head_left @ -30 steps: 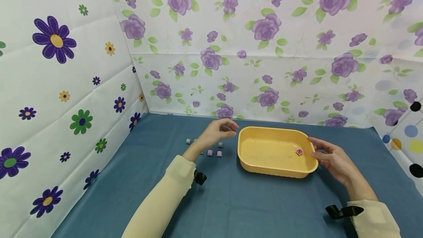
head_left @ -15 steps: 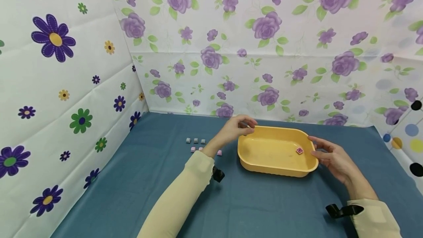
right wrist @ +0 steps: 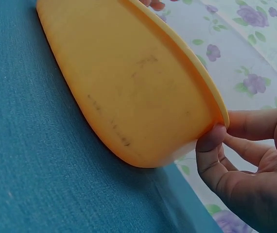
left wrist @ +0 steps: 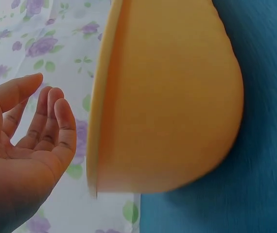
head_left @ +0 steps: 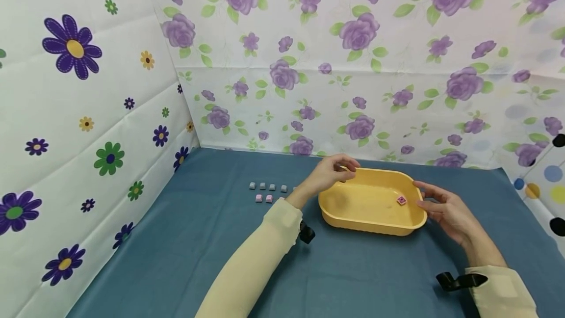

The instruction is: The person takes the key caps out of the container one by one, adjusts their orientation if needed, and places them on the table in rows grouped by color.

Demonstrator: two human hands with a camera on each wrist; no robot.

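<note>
My left hand [head_left: 334, 170] is over the left back rim of the yellow tray [head_left: 371, 225] in the head view. In the left wrist view the left fingers [left wrist: 64, 121] curve loosely with a gap between them, and nothing shows in the hand. At the tray's right end, my right hand [head_left: 446, 210] pinches the rim, thumb [right wrist: 211, 138] outside and a finger reaching over the edge. A small pink keycap [head_left: 401, 200] lies inside the tray near its right end. Left of the tray sit small grey keycaps [head_left: 262, 186] and pink keycaps [head_left: 269, 198], partly hidden by the left arm.
A blue cloth [head_left: 212, 200] covers the table. Flower-printed sheets hang behind [head_left: 282, 112] and along the left side [head_left: 88, 136]. Black camera mounts [head_left: 459, 281] stick out from both wrists.
My left hand has moved right, from near the keycaps to over the tray's rim, uncovering more keycaps. The right hand and the tray have stayed in place.
</note>
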